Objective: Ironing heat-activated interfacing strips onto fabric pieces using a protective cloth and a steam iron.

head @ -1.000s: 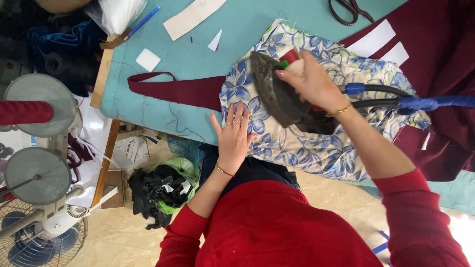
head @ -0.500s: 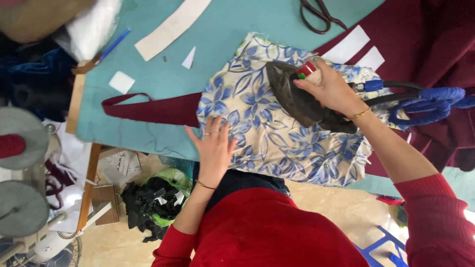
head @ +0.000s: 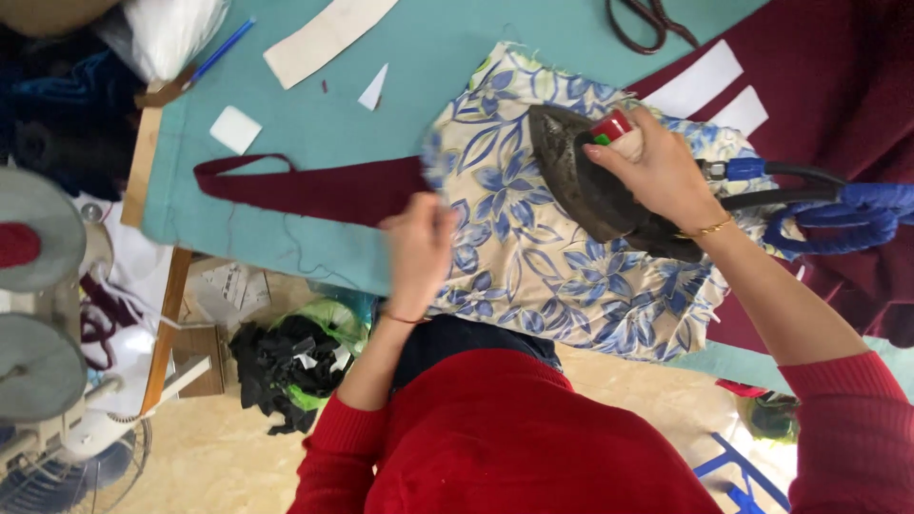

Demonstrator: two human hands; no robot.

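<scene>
Changes vs a second ago: left hand (head: 416, 249) slid from the cloth's near hem toward its 9 o'clock edge, now blurred with motion. Iron (head: 602, 181) more upright a second back, sole showing; now lower, over the cloth. Looks like pressing under way, smoothing ahead of the iron.

Right hand (head: 657, 171): closed tight round the iron's handle, fingers wrapped, bangle at wrist. Iron dark, red and green knobs at top, sitting on the floral cloth (head: 562, 247) at its 1 o'clock part; contact of the sole not fully visible.

Left hand: blurred, fingers curled, at the cloth's 9 o'clock edge, over the maroon strip (head: 305, 186). Pinching the edge or just pressing flat: cannot tell.

Floral cloth: white with blue leaves, centre of the table (head: 419, 57), near edge overhanging toward the body. Maroon strip running out from under it to 9 o'clock.

Surface: teal cover. White paper strip (head: 328, 33) at 11 o'clock, small white scraps (head: 235, 128) near it, blue pen (head: 221, 49) at 10 o'clock, scissors (head: 652, 21) at 12 o'clock. Maroon fabric (head: 838, 105) with white pieces at 1 to 3 o'clock. Blue-wrapped hose (head: 838, 214) trailing from the iron to 3 o'clock.

Room: pale floor, black scraps pile (head: 281, 366) at 8 o'clock, fan (head: 67, 466) at 7 o'clock, thread cones (head: 33, 243) at 9 o'clock.
</scene>
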